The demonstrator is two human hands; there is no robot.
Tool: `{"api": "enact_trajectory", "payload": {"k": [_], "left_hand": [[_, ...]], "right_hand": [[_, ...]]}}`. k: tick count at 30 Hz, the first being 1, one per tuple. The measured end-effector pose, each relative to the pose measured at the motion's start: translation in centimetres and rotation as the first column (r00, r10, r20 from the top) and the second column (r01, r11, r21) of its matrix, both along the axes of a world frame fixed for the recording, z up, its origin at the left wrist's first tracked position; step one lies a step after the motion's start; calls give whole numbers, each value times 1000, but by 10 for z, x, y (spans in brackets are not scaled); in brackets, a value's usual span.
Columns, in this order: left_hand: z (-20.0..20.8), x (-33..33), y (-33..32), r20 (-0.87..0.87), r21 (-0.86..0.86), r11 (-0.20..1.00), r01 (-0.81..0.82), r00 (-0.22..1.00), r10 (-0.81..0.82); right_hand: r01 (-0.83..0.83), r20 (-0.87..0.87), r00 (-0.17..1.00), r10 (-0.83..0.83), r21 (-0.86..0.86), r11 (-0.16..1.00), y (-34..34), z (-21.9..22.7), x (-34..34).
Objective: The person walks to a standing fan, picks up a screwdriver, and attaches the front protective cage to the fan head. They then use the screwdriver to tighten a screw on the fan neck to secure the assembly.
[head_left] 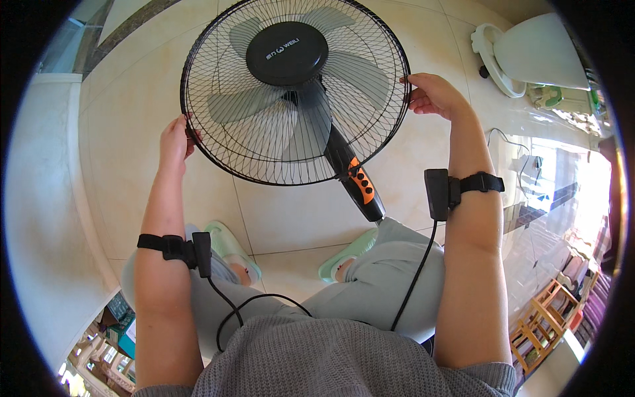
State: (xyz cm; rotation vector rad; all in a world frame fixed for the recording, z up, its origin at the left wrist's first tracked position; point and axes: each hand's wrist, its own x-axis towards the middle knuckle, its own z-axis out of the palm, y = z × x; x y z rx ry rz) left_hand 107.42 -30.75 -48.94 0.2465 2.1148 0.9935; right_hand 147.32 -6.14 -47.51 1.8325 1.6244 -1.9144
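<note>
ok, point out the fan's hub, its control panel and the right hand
Hub [287, 54]: head view, middle of the round black cap.
Control panel [362, 182]: head view, middle of the orange strip.
Right hand [436, 96]: head view, middle of the hand, between fingers and wrist.

Floor [281, 228]: pale tiles with thin dark joints, crossed at upper left by a dark border strip [132, 30]. Left side: a large white panel [45, 198]. Upper right: a white rounded object [539, 49], kind unclear, with green items [550, 98] just beside it. Right: a thin dark cable [524, 162] lies in loose curves. Lower right: a wooden frame [539, 309] near purple cloth [602, 309]. Two light-green slippers [226, 241] rest on the tiles, apart.
</note>
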Motion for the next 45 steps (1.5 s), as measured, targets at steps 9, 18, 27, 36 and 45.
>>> {"api": "enact_trajectory", "payload": {"k": [9,18,27,36,45], "left_hand": [[4,3,2,-37,-58,997,49,998,-51],[4,3,4,-75,-71,996,45,996,-50],[1,-2,5,-105,-128,987,99,988,-112],[3,-2,4,-57,-86,993,86,994,-91],[8,-2,-7,330,47,991,-127,938,104]], "right_hand": [[-106,57,993,105,22,994,-1,11,-2],[-166,105,982,158,72,984,7,8,-5],[-95,66,994,88,110,989,5,4,-4],[-33,23,999,30,123,992,1,-5,-5],[28,-34,999,-25,96,995,0,-7,-3]]}}
